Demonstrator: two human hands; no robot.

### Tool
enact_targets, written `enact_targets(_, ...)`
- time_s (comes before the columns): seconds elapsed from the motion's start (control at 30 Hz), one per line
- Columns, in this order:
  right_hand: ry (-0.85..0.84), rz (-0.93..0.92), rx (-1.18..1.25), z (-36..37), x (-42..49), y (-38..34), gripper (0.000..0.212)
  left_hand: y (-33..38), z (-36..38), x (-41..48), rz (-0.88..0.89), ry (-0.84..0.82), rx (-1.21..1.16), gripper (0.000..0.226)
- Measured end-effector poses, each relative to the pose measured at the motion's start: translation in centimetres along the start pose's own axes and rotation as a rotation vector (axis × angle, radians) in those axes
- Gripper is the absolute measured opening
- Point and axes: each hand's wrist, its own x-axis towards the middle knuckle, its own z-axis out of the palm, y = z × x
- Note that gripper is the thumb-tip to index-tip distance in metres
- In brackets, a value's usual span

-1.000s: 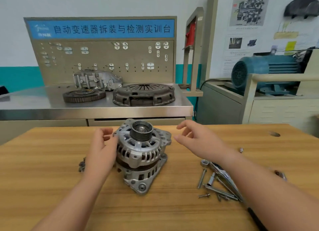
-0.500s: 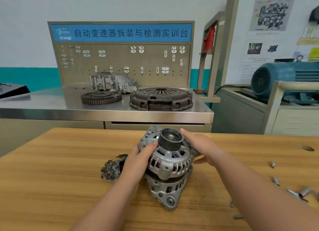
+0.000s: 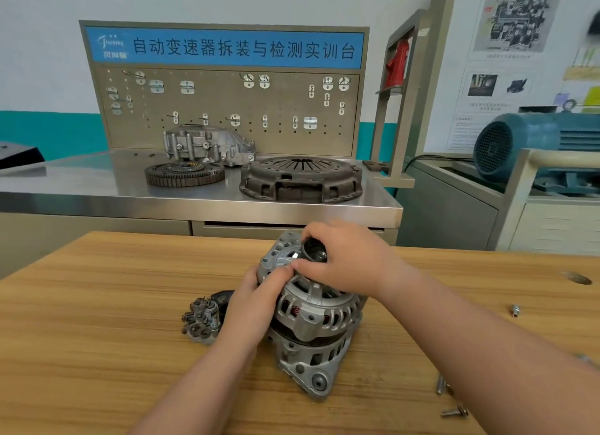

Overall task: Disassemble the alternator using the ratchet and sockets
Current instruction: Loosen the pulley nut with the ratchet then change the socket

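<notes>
The alternator (image 3: 311,321) stands in the middle of the wooden surface (image 3: 97,337), pulley end up. The right hand (image 3: 344,259) has its fingers (image 3: 316,232) curled around the black pulley (image 3: 313,251). The left hand (image 3: 256,301) grips the left side of the housing. I think the left hand should hold firm while the right draws the pulley straight up, without tilting.

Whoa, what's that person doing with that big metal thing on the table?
A person is taking apart an alternator on a wooden table. The left hand holds its housing at the side, and the right hand grips the black pulley on top. A small clump of metal parts lies to the left, and loose bolts lie to the right. Neither hand holds a tool.
</notes>
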Motion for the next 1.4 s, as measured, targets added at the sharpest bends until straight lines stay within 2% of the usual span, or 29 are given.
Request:
enact_targets(0.17, 0.155, -0.025, 0.075, 0.1, -0.3, 0.2, 0.039, -0.1, 0.0, 0.2, -0.007, 0.0, 0.015, 0.021)
enact_targets(0.37, 0.223, -0.013, 0.087, 0.8, -0.6, -0.2, 0.033, -0.3, -0.2, 0.6, -0.011, -0.005, 0.049, 0.018)
enact_targets(0.43, 0.278, -0.005, 0.209, -0.5, -0.3, -0.2, 0.027, -0.4, -0.3, 0.8, -0.008, -0.013, 0.06, 0.018)
enact_targets(0.47, 0.391, 0.03, 0.373, -2.2, 0.0, 0.2, 0.025, -0.5, -0.3, 0.8, -0.007, -0.016, 0.066, 0.019)
enact_targets(0.5, 0.593, 0.075, 0.57, -4.6, 0.7, 1.0, 0.027, -0.5, -0.3, 0.9, -0.005, -0.017, 0.07, 0.021)
enact_targets(0.53, 0.767, 0.106, 0.676, -7.1, 1.4, 2.0, 0.03, -0.5, -0.3, 0.9, -0.006, -0.019, 0.069, 0.024)
enact_targets(0.57, 0.83, 0.135, 0.682, -9.1, 1.6, 2.7, 0.032, -0.5, -0.3, 0.8, -0.011, -0.026, 0.067, 0.028)
enact_targets(0.67, 0.593, 0.24, 0.549, -11.8, 1.1, 4.5, 0.024, -0.5, -0.3, 0.6, -0.028, -0.029, 0.061, 0.041)
enact_targets(0.8, 0.515, 0.262, 0.468, -15.1, -1.9, 6.0, 0.031, -0.8, -0.6, 1.0, -0.041, -0.024, 0.079, 0.062)
enact_targets(0.83, 0.427, 0.247, 0.442, -14.6, -2.9, 6.4, 0.028, -0.8, -0.7, 1.1, -0.039, -0.027, 0.082, 0.062)
enact_targets(0.93, 0.01, 0.223, 0.259, -8.6, -5.7, 7.4, 0.018, -1.0, -0.6, 1.2, -0.053, -0.062, 0.082, 0.065)
enact_targets(1.13, -0.37, 0.256, 0.167, -1.6, -8.5, 8.4, 0.024, -1.1, -0.8, 1.5, -0.067, -0.076, 0.091, 0.073)
enact_targets(1.23, -0.48, 0.241, -0.029, 0.4, -9.4, 8.3, 0.029, -1.1, -0.7, 1.4, -0.07, -0.07, 0.099, 0.072)
enact_targets(1.3, -0.503, 0.239, -0.149, 1.3, -9.9, 8.3, 0.04, -0.9, -0.8, 1.4, -0.077, -0.063, 0.121, 0.073)
enact_targets(1.4, -0.512, 0.253, -0.17, 2.1, -10.2, 8.4, 0.053, -0.4, -0.9, 1.2, -0.102, -0.089, 0.154, 0.076)
